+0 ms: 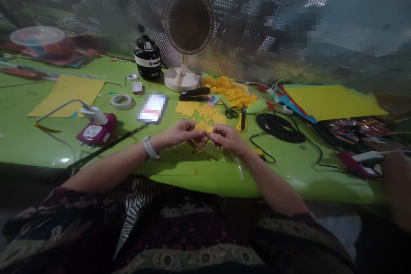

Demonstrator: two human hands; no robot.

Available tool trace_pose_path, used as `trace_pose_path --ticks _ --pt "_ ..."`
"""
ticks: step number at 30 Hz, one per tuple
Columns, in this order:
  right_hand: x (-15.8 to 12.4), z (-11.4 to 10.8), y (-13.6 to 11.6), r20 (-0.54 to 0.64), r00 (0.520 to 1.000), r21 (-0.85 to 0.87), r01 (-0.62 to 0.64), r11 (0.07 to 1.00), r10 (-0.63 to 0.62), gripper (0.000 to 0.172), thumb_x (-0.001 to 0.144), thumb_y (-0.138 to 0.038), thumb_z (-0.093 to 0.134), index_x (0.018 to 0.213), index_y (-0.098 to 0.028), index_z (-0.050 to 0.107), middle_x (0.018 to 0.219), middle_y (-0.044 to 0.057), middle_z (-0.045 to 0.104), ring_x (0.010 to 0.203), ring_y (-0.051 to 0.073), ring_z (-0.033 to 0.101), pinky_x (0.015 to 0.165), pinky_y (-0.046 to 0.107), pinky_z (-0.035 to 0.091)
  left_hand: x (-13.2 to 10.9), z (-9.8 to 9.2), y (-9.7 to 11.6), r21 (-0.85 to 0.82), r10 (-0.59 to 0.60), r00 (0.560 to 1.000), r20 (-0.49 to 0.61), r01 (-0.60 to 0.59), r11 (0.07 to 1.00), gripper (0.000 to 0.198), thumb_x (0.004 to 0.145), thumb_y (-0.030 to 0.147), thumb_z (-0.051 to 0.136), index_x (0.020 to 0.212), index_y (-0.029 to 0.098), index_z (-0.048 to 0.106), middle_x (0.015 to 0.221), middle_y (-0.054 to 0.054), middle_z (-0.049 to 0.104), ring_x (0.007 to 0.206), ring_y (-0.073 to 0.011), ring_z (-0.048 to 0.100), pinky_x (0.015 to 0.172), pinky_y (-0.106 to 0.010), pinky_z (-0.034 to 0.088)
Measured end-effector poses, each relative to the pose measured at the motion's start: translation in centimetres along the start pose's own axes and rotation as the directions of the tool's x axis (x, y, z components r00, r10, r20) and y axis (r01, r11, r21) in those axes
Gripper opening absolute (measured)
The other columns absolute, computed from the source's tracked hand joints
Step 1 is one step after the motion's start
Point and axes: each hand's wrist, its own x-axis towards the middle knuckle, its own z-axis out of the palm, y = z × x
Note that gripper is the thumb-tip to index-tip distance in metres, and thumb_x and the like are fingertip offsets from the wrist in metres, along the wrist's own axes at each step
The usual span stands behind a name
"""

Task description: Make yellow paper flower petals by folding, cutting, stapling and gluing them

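Observation:
Between both hands is a small piece of yellow-orange paper (204,128), held above the near part of the green table. My left hand (184,133), with a pale band on its wrist, pinches the paper's left side. On the right side, the fingers of my right hand (226,138) are closed on the same piece. Just beyond the hands lie yellow paper scraps (208,112), black-handled scissors (231,113) and a yellow box cutter (242,120). A black stapler (194,93) rests behind the scraps, near a heap of orange paper petals (229,90).
A fan (189,21) and a dark bottle (147,60) stand at the back. Left are a phone (153,108), a tape roll (121,101) and a purple power strip (98,130). Coloured sheets (337,102) lie right, beside a black disc (279,127). Another person's arm (398,184) shows far right.

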Motion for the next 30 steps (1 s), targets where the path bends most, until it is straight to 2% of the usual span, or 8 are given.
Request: trace_pose_path --ticks 5,10,13,16,19,22,26,30 --pt "0.0 0.0 0.1 -0.093 0.996 0.034 -0.004 0.999 0.007 0.031 0.079 -0.041 0.070 0.064 -0.019 0.054 0.052 -0.005 0.055 0.038 0.006 0.043 0.037 0.020 0.034 0.3 -1.1 0.3 0.079 0.030 0.997 -0.068 -0.025 0.997 0.027 0.085 0.037 0.073 0.087 0.011 0.066 0.087 -0.011 0.076 0.076 -0.0157 0.073 0.066 -0.027 0.059" --pt "0.1 -0.3 0.5 -0.219 0.976 0.137 0.028 0.990 0.003 0.033 0.078 -0.044 0.073 0.063 -0.019 0.056 0.049 -0.005 0.055 0.034 0.006 0.039 0.033 0.019 0.032 0.6 -2.3 0.4 0.049 0.041 0.986 -0.163 -0.033 0.998 0.029 0.084 0.037 0.075 0.091 0.010 0.066 0.084 -0.011 0.076 0.074 -0.0157 0.073 0.067 -0.027 0.058" --pt "0.2 0.0 0.4 -0.233 0.972 0.197 0.035 0.980 0.012 0.035 0.078 -0.047 0.074 0.065 -0.019 0.059 0.052 -0.003 0.059 0.036 0.006 0.046 0.035 0.019 0.037 0.5 -1.9 0.3 0.024 0.051 0.975 -0.216 -0.047 0.999 0.033 0.086 0.042 0.072 0.092 0.010 0.066 0.088 -0.011 0.076 0.079 -0.0174 0.073 0.070 -0.029 0.059" --pt "0.0 0.8 0.2 -0.189 0.981 0.204 0.000 0.979 0.040 0.036 0.077 -0.050 0.075 0.070 -0.017 0.063 0.059 -0.001 0.066 0.040 0.006 0.053 0.038 0.017 0.040 0.4 -0.7 0.0 0.009 0.128 0.964 -0.234 -0.129 0.992 0.036 0.084 0.047 0.073 0.096 0.013 0.069 0.097 -0.010 0.076 0.089 -0.0182 0.072 0.077 -0.031 0.059" --pt "-0.2 1.7 0.0 -0.115 0.992 0.190 -0.038 0.981 0.060 0.037 0.077 -0.050 0.075 0.071 -0.016 0.064 0.062 0.000 0.068 0.042 0.006 0.056 0.040 0.017 0.042 0.5 0.0 -0.5 -0.017 0.165 0.949 -0.269 -0.176 0.984 0.034 0.076 0.043 0.080 0.089 0.014 0.071 0.089 -0.004 0.074 0.078 -0.0131 0.069 0.076 -0.028 0.058" --pt "-0.4 2.2 -0.1 -0.069 0.995 0.205 -0.053 0.977 0.069 0.038 0.076 -0.051 0.076 0.069 -0.016 0.063 0.060 0.000 0.068 0.041 0.007 0.057 0.040 0.017 0.044 0.7 0.0 -0.8 -0.098 0.137 0.940 -0.313 -0.176 0.980 0.029 0.076 0.040 0.080 0.082 0.014 0.069 0.082 -0.001 0.072 0.069 -0.0105 0.066 0.071 -0.026 0.057" --pt "-0.4 2.0 0.1 -0.175 0.983 0.273 -0.009 0.962 0.059 0.038 0.076 -0.052 0.077 0.071 -0.016 0.063 0.061 0.000 0.068 0.040 0.007 0.057 0.038 0.017 0.045 0.6 -0.1 -0.9 -0.191 0.114 0.955 -0.274 -0.170 0.967 0.020 0.081 0.033 0.074 0.083 0.014 0.069 0.083 -0.003 0.072 0.080 -0.0143 0.069 0.084 -0.032 0.057" --pt "-0.1 2.0 0.3 -0.232 0.972 0.283 0.022 0.959 0.047 0.039 0.075 -0.052 0.077 0.070 -0.016 0.063 0.060 0.000 0.067 0.040 0.007 0.056 0.038 0.017 0.045 0.4 0.4 -0.9 -0.162 0.178 0.954 -0.239 -0.220 0.962 0.022 0.083 0.034 0.074 0.087 0.013 0.072 0.092 -0.006 0.073 0.092 -0.0169 0.069 0.094 -0.034 0.054"
